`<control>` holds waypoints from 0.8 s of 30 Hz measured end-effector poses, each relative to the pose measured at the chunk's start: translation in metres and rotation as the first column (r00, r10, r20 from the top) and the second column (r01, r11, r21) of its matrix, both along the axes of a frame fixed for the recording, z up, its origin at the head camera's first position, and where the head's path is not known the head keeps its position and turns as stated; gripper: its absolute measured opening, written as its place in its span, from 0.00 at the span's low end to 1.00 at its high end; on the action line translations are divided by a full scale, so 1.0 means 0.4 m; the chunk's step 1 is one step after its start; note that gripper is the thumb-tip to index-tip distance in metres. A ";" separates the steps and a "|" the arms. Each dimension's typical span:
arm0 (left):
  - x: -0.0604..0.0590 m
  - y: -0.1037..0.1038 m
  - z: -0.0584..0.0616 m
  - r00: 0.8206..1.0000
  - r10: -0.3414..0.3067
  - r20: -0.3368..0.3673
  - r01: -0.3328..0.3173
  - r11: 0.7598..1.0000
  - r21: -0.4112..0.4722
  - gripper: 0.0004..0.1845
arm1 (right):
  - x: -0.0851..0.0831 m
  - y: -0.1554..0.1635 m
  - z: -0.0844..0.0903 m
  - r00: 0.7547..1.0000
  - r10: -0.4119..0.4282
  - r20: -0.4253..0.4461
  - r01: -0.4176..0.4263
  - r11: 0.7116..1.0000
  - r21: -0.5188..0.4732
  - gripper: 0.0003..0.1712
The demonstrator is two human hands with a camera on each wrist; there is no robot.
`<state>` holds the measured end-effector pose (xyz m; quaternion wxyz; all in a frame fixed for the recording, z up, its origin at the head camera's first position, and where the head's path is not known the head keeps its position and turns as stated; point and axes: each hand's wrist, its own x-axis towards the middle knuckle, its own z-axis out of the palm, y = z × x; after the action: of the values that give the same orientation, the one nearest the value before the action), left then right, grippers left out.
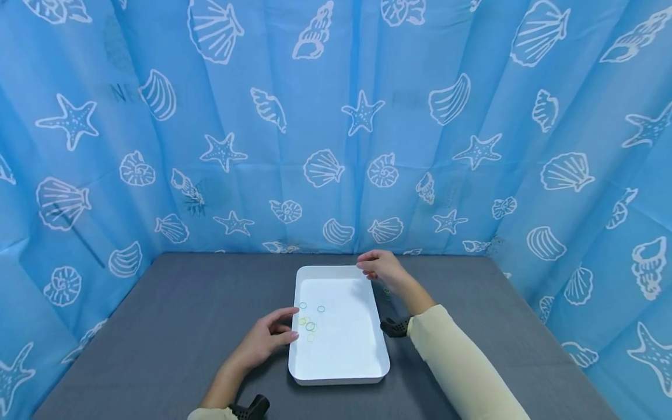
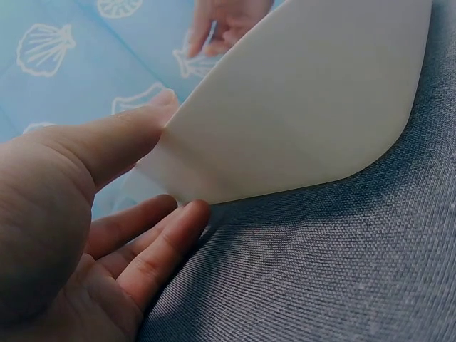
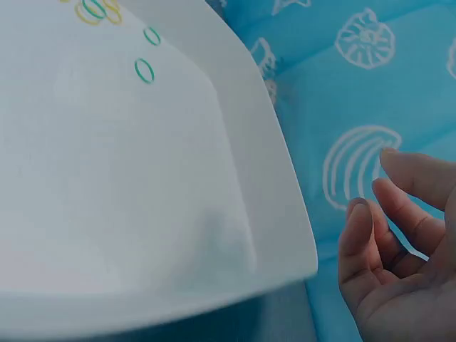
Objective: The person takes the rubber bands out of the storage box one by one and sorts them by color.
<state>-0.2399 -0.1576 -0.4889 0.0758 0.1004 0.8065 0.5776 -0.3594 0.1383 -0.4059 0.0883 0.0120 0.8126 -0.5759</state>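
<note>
A white rectangular tray (image 1: pixel 346 350) lies on the grey cloth, with several thin green and yellow rings, like small rubber bands, in its left half. One green ring (image 3: pixel 136 68) is plain in the right wrist view. At the tray's left side my left hand (image 1: pixel 265 341) touches the wall; the left wrist view has the thumb at the rim and fingertips low by the base. My right hand (image 1: pixel 385 269) hovers at the far right corner, fingers loosely bent. Nothing shows between the right thumb and fingers (image 3: pixel 356 231) in the right wrist view.
Small green rings (image 1: pixel 387 290) lie on the grey table cloth (image 1: pixel 210 291) just right of the tray, partly beside the right forearm. A blue curtain (image 1: pixel 336 204) with white shell prints encloses the back and both sides. Each wrist bears a black device (image 1: pixel 395 328).
</note>
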 end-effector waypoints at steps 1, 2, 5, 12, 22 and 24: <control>0.000 0.000 0.002 1.000 0.002 0.000 -0.002 1.000 0.004 0.29 | -0.002 -0.010 0.001 1.000 0.004 -0.002 -0.004 1.000 0.015 0.14; 0.000 0.000 0.003 1.000 0.001 -0.001 -0.001 1.000 0.005 0.29 | -0.003 -0.020 0.000 1.000 0.012 -0.005 -0.012 1.000 0.025 0.14; 0.000 0.000 0.004 1.000 0.000 0.001 0.000 1.000 0.004 0.29 | -0.006 -0.047 -0.005 0.999 0.042 -0.005 -0.042 0.998 0.041 0.16; -0.004 -0.003 0.005 1.000 -0.012 0.000 0.012 1.000 0.020 0.30 | -0.004 -0.091 -0.019 0.995 0.099 -0.005 -0.098 0.993 0.068 0.15; 0.038 0.011 0.079 1.000 -0.013 -0.006 0.013 1.000 0.023 0.28 | 0.017 -0.137 -0.055 0.984 0.176 0.015 -0.177 0.976 0.130 0.16; 0.041 0.013 0.083 1.000 -0.018 -0.007 0.018 1.000 0.024 0.28 | 0.021 -0.142 -0.064 0.980 0.199 0.016 -0.199 0.971 0.133 0.17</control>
<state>-0.2234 -0.1523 -0.4556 0.0772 0.1104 0.7988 0.5863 -0.3508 0.0816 -0.4315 0.1455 -0.0629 0.8464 -0.5084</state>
